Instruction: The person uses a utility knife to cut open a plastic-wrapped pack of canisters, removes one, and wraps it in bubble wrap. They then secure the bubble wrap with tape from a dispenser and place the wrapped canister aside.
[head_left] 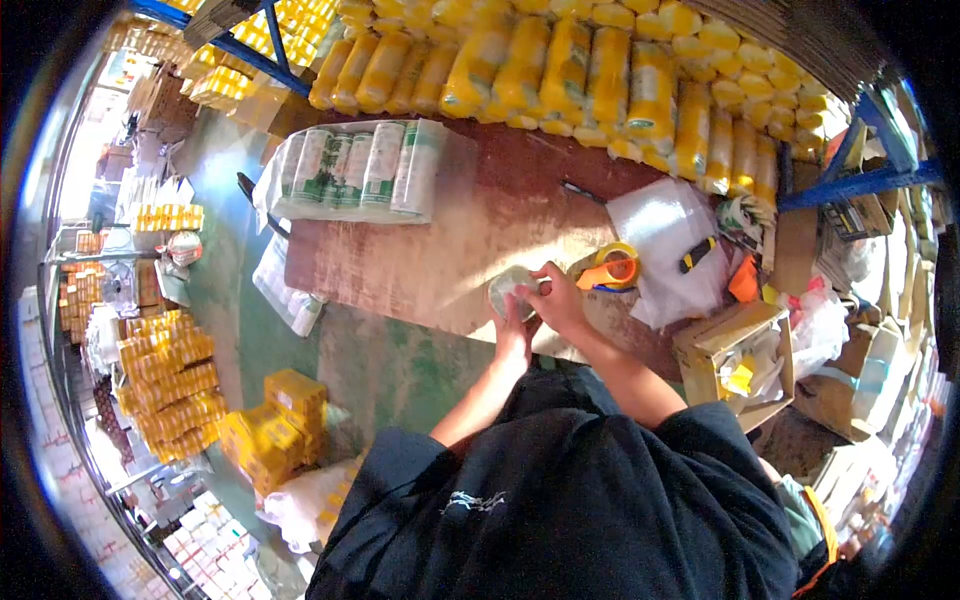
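Above the table's near edge, both hands meet at a round, pale, see-through roll [508, 287], which looks like clear packing tape. My left hand [514, 318] is closed round its lower side. On its right side, the fingers of my right hand [556, 296] are bent and pressed together at the rim; whatever thin piece they may pinch is too small to make out. Right of my hands, an orange tape dispenser [610, 268] lies on the brown table [400, 262]. Farther back on the left lies a clear plastic bag [350, 172] of white-and-green printed cylindrical packs.
Stacked yellow packs [540, 70] line the table's back. White plastic sheets [665, 250] carry a black-and-yellow utility knife [697, 255]. An open cardboard box [735, 365] with scraps stands right. Blue rack bars [860, 185] flank the table. Yellow boxes [275, 425] sit on the floor left.
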